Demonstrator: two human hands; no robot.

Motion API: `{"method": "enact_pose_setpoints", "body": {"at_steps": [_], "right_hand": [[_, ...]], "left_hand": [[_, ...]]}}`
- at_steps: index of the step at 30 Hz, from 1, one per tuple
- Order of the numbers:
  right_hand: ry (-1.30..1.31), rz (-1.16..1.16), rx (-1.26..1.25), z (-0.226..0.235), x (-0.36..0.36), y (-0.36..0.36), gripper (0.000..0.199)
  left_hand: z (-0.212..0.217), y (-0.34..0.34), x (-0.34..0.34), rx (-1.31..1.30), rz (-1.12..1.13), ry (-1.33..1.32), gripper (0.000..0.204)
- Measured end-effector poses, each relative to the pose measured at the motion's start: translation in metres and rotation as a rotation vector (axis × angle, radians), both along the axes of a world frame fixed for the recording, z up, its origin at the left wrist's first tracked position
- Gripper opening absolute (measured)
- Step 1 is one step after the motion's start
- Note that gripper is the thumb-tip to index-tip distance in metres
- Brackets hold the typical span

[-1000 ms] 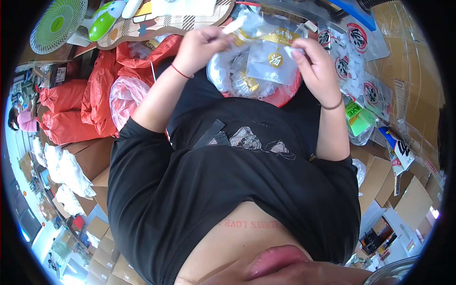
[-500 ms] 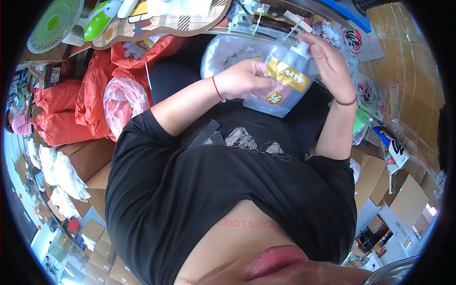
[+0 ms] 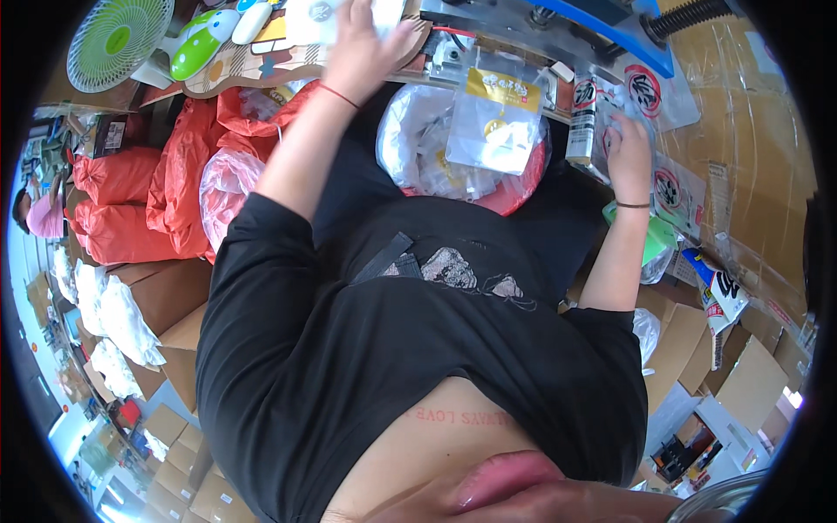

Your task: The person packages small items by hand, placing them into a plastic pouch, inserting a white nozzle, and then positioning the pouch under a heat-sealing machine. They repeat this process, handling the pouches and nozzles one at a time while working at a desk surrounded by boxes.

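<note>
A clear spout pouch with a gold label band hangs at the machine's front edge, with neither hand on it. Below it stands a round tub lined with clear plastic and holding several clear pieces. My left hand is over the table's left part, fingers spread and thumb apart, beside a white sheet-like stack. At the right, my right hand has its fingers curled in among clear plastic packaging with red and black prints. Whatever its fingertips grip there is too small to make out.
A metal machine with a blue frame stands at the back. Left of it are a patterned mat and a green-white fan. Red plastic bags crowd the left; a large cardboard box borders the right.
Both hands have let go of the pouch, which now hangs over the tub. My left hand has moved up and left to the table; my right hand has dropped toward the plastic packaging.
</note>
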State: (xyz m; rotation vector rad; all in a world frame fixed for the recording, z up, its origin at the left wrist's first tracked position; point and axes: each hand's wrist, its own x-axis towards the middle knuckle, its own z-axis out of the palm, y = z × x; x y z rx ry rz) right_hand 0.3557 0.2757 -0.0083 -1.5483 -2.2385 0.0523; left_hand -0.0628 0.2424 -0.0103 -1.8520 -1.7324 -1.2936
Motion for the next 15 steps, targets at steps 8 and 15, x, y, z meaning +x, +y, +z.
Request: {"method": "enact_pose_setpoints", "body": {"at_steps": [8,15], "right_hand": [[0.196,0.041,0.051,0.046,-0.028,-0.025,0.02],[0.462,0.513,-0.228,0.055,-0.103,-0.036,0.015]], "left_hand": [[-0.037,-0.041,-0.03,-0.323,-0.246,0.298,0.038],[0.01,-0.063,0.041,-0.813,-0.498,-0.542,0.022]]}}
